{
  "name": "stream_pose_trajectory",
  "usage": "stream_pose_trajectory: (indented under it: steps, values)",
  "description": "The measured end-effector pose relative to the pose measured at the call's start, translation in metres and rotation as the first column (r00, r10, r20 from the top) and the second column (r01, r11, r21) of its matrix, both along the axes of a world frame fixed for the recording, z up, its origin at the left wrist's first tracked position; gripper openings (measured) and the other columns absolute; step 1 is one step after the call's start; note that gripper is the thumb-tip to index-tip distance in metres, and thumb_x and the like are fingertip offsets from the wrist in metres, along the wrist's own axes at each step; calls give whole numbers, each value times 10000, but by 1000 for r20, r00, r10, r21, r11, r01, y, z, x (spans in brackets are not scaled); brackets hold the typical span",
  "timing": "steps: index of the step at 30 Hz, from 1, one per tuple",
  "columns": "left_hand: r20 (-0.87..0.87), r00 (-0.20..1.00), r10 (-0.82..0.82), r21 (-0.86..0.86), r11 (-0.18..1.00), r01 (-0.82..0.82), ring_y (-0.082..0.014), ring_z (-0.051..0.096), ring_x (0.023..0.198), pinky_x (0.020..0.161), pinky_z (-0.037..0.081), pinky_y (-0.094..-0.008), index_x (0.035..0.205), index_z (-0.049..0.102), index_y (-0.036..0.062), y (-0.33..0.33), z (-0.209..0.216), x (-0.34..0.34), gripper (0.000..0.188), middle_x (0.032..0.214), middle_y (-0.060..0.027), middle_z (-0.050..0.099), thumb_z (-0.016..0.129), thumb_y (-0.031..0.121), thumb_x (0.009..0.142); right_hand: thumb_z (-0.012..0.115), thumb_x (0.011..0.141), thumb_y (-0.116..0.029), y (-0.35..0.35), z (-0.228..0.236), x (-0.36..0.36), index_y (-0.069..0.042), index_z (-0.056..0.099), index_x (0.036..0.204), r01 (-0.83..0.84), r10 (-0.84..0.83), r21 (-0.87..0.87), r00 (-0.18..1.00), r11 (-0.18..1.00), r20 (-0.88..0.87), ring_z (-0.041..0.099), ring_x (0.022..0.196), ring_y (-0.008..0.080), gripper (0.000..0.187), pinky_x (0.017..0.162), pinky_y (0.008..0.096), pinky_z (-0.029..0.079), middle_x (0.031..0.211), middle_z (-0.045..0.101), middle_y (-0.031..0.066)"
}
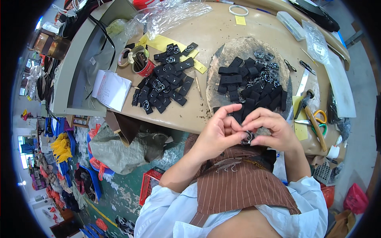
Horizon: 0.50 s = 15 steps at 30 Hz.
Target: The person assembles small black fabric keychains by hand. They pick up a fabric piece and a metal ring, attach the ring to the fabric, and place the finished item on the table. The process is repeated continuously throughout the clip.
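My left hand [222,133] and my right hand [274,129] meet in front of my apron at the table's near edge. Between their pinched fingertips is a small dark, shiny ring-shaped buckle [248,137]; whether a black strap is attached to it is hard to see. Just beyond my fingers, a round worn slab [216,75] carries a heap of black strap pieces [231,79] and several loose shiny ring buckles [272,74]. To the left lies a pile of black strap pieces with ring buckles [168,77] on some of them.
A hammer [313,119] and orange- and green-handled scissors [320,116] lie at the right. Left of the strap pile stand a red can of thin tools [143,65], a tape roll [124,57] and a notepad [112,89]. A thin pointed tool [198,85] lies mid-table. Clear plastic bags [174,18] cover the back.
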<state>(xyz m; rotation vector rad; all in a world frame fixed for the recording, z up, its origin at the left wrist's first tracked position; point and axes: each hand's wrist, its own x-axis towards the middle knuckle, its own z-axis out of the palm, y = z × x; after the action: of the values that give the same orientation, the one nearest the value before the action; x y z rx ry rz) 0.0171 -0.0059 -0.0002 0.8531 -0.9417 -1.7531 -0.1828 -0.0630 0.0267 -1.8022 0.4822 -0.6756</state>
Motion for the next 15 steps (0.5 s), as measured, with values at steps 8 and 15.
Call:
stream_pose_trajectory:
  steps: [8, 15]
  values:
    - [158, 987, 10, -45, 999, -3, -84, 595, 798, 733, 485, -228, 1212, 453, -5, -12, 0, -7, 447, 860, -36, 618, 649, -11, 810, 719, 710, 14, 10, -3, -1, -21, 662, 794, 217, -215, -70, 976, 974, 33, 625, 783, 176, 107, 702, 257, 499, 829, 640, 85]
    - [816, 372, 442, -540, 813, 219, -262, 627, 831, 740, 490, -347, 845, 606, 8, -122, -16, 19, 121, 866, -120, 635, 669, 42, 749, 604, 821, 41, 9, -13, -16, 11, 523, 1060, 218, -301, 297, 914, 929, 270, 583, 890, 129, 254, 783, 258, 486, 1018, 596, 126]
